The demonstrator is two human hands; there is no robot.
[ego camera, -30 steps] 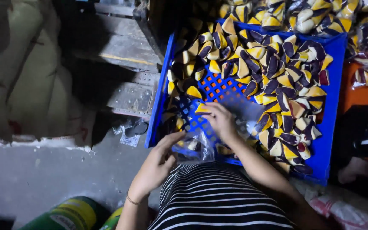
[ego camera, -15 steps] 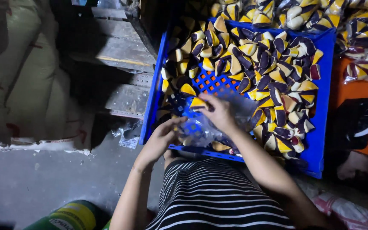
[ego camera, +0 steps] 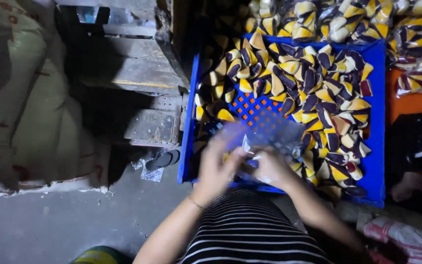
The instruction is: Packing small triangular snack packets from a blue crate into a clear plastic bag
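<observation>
Head view: both hands meet over the near edge of a blue plastic crate (ego camera: 378,146) of yellow-and-purple wedge pieces (ego camera: 318,93). Left hand (ego camera: 216,168) and right hand (ego camera: 272,168) pinch a crinkled clear plastic bag (ego camera: 269,132), rising just above their blurred fingertips.

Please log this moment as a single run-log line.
left hand: on clear plastic bag | right hand: on same bag | bag: over blue crate | crate: yellow-and-dark wedge pieces

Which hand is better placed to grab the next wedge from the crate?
Probably right: the right hand sits beside the piled wedges. The left hand, also on the clear bag, is over the crate's emptier side.
</observation>
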